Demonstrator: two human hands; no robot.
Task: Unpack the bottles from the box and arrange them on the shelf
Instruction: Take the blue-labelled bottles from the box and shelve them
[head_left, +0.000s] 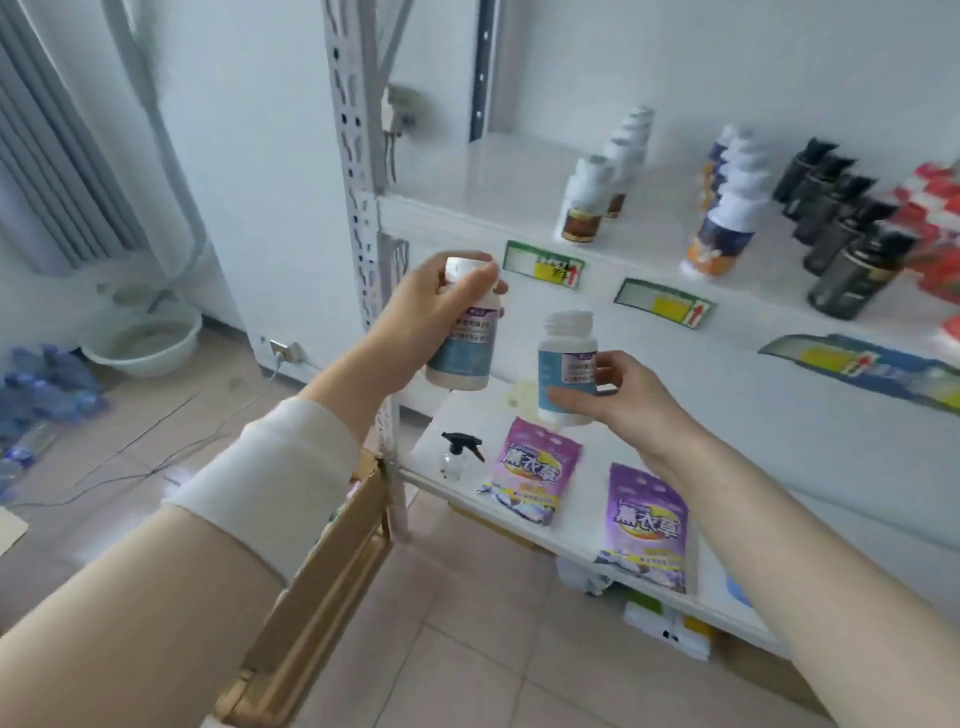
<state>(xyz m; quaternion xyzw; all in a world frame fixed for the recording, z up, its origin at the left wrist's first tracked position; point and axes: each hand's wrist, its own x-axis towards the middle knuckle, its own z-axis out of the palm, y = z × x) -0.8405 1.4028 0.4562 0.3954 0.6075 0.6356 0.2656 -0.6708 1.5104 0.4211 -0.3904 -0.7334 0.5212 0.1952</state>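
Bottles, two of them, white with pale blue labels, are both held in the air in front of the shelf (467, 171), neither standing on a board; the left bottle (464, 338) is tilted slightly, and the left hand (431, 306) has its fingers curled round the cap and shoulder; at 3 o'clock of it, just beside but apart, the right bottle (563, 358) is upright, with the right hand (623, 395) gripping its lower body between thumb and fingers; at 1 to 2 o'clock, rows of white-capped bottles (584, 208) and black bottles (841, 244) stand on the upper board; at 6 o'clock two purple pouches (530, 478) and a spray bottle (460, 457) lie on the lower board; the cardboard box (322, 571) sits at 7 o'clock, under the left forearm.
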